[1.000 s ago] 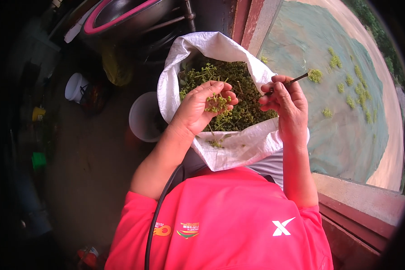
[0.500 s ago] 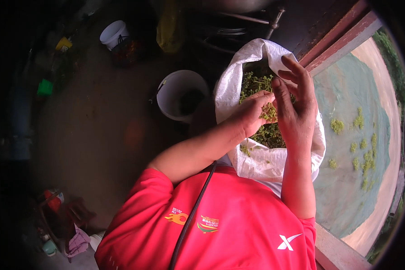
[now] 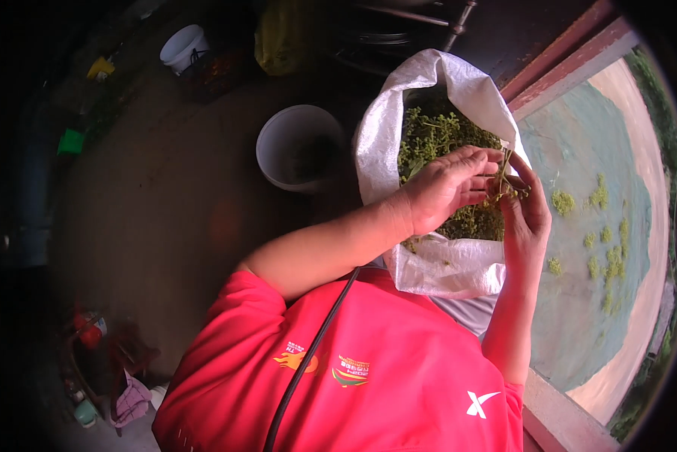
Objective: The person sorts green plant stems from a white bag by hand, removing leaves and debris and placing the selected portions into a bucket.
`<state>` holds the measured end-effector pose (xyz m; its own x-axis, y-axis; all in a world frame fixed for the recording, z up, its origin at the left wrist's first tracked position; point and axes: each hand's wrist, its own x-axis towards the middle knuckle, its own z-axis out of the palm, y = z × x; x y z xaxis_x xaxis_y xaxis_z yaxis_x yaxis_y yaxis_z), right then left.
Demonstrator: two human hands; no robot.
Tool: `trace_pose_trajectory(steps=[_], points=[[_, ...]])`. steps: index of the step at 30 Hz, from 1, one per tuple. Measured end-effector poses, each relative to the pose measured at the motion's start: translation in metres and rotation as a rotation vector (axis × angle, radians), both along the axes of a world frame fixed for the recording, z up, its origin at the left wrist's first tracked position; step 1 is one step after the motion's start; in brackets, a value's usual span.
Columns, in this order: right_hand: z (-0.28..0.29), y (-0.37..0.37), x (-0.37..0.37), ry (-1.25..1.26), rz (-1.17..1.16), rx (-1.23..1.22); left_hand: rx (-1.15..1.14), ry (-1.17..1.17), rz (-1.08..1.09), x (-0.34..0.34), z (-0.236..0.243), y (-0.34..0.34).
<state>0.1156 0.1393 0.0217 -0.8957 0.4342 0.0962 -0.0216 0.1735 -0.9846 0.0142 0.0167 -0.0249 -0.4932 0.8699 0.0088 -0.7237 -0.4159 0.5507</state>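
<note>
A white woven sack full of green berry sprigs stands open in front of me. My left hand is over its contents, thumb and forefinger closed at a small sprig, other fingers curled. My right hand is at the sack's right side, its fingers closed round that sprig, close against my left fingertips. Whether a tool is in the right hand as well is hidden.
A white bucket stands left of the sack, another farther back near a yellow bag. A metal frame is behind the sack. At right, past a red-painted post, a green tarp bears scattered sprigs.
The view has swung, shifting the sack rightward in frame. My hands have come together. The dark stick seen in my right hand a second ago no longer shows; that hand has lowered since half a second ago.
</note>
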Motion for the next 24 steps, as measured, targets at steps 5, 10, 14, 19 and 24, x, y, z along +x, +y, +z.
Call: trace_pose_trajectory(steps=[5,10,14,19,24], points=[[0.029,0.101,0.048,0.056,0.005,-0.564,-0.165,-0.068,0.080,-0.031,0.003,-0.019],[0.092,0.321,0.185,0.625,-0.899,-0.546,-0.298,0.517,0.457,-0.067,0.023,-0.031],[0.067,0.285,0.179,0.214,-1.138,-0.484,-0.644,0.960,0.446,-0.084,0.008,-0.026],[0.026,0.157,0.099,-0.029,-0.349,-0.343,-0.875,1.793,0.407,-0.072,-0.011,0.000],[0.021,0.080,0.053,-0.038,-0.078,-0.394,-0.968,1.985,0.215,-0.094,-0.040,0.023]])
